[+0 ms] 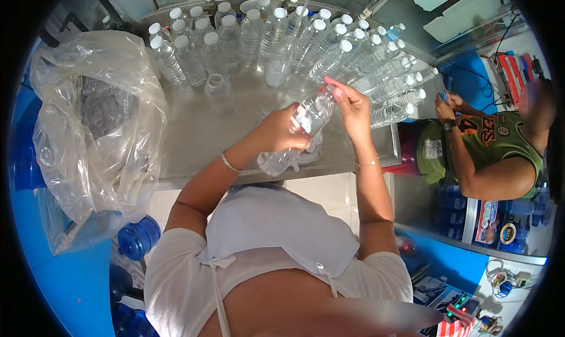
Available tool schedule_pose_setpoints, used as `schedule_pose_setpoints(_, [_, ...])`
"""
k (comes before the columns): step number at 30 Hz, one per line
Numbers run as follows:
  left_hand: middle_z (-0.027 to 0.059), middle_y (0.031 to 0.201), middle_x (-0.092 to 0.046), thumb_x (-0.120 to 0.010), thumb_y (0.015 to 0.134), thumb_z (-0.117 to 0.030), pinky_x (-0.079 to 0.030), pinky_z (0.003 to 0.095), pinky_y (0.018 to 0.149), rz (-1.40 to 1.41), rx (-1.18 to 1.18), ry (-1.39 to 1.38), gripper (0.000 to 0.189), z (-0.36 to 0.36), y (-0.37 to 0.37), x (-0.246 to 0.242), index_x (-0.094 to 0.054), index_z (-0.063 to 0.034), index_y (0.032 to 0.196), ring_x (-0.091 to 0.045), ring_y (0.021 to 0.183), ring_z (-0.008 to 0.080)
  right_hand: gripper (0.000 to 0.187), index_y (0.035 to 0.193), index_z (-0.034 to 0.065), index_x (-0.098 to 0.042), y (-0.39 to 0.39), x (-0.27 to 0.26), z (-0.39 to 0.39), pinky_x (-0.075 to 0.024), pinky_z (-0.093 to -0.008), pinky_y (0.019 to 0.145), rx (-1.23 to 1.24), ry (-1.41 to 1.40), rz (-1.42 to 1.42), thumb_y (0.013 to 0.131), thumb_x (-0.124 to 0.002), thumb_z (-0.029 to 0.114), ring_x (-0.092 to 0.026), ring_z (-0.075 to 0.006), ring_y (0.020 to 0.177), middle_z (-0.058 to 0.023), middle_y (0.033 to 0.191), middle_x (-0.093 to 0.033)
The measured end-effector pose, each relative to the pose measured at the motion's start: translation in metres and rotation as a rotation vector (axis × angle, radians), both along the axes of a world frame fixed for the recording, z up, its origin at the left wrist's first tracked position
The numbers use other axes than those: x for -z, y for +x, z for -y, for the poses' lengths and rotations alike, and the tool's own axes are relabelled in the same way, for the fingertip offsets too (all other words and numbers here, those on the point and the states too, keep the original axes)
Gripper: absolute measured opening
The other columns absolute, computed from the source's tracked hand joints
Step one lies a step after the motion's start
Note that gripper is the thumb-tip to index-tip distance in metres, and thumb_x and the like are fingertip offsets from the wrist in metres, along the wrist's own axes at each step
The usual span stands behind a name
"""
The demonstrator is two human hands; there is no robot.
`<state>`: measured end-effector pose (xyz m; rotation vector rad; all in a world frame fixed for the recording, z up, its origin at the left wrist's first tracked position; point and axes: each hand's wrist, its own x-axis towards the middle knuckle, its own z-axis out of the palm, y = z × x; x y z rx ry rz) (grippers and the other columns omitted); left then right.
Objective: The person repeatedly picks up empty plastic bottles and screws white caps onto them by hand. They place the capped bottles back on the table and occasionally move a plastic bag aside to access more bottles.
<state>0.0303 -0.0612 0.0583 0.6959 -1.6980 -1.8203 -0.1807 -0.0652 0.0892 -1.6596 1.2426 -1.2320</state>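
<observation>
A clear plastic bottle (312, 113), tilted over the near side of the steel worktop, is gripped around its body by my left hand (276, 132). My right hand (352, 103) pinches at the bottle's neck; whether a cap is between the fingers is hidden. Clear plastic (278, 161) shows below my left hand, but I cannot tell whether it is the same bottle's base. Just beyond the hands, an uncapped clear bottle (219, 94) stands upright on the worktop (185, 134). Small white caps (313, 146) lie partly hidden behind my left hand.
Several white-capped bottles (250, 37) line the worktop's far and right sides. A large clear plastic bag (145, 112) holding empty bottles (106, 105) stands at left. At right, a co-worker (490, 147) holds a small blue object (443, 96). Blue water jugs (140, 237) sit lower left.
</observation>
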Motion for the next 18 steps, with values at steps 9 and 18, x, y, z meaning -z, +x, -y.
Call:
schedule_pose_setpoints(9, [0.0147, 0.097, -0.066, -0.079, 0.07, -0.024, -0.056, 0.0349, 0.07, 0.187, 0.033, -0.099, 0.065, -0.009, 0.016, -0.013, -0.05, 0.0008, 0.123, -0.068, 0.077, 0.0222, 0.033, 0.093, 0.0014, -0.059, 0.004, -0.045, -0.006, -0.0433, -0.036, 0.058, -0.043, -0.024, -0.677, 0.098, -0.046, 0.032, -0.059, -0.026, 0.065, -0.012, 0.075, -0.059])
schedule_pose_setpoints(18, [0.022, 0.095, -0.064, -0.075, 0.072, -0.016, -0.059, 0.0396, 0.069, -0.573, 0.725, 0.913, 0.07, -0.022, 0.017, -0.004, -0.044, 0.0073, 0.129, -0.069, 0.072, 0.031, 0.05, 0.079, -0.0004, -0.057, 0.005, -0.042, -0.022, -0.0416, -0.0357, 0.056, -0.218, -0.412, -0.263, 0.099, -0.042, 0.043, -0.056, -0.0253, 0.061, -0.0125, 0.069, -0.058])
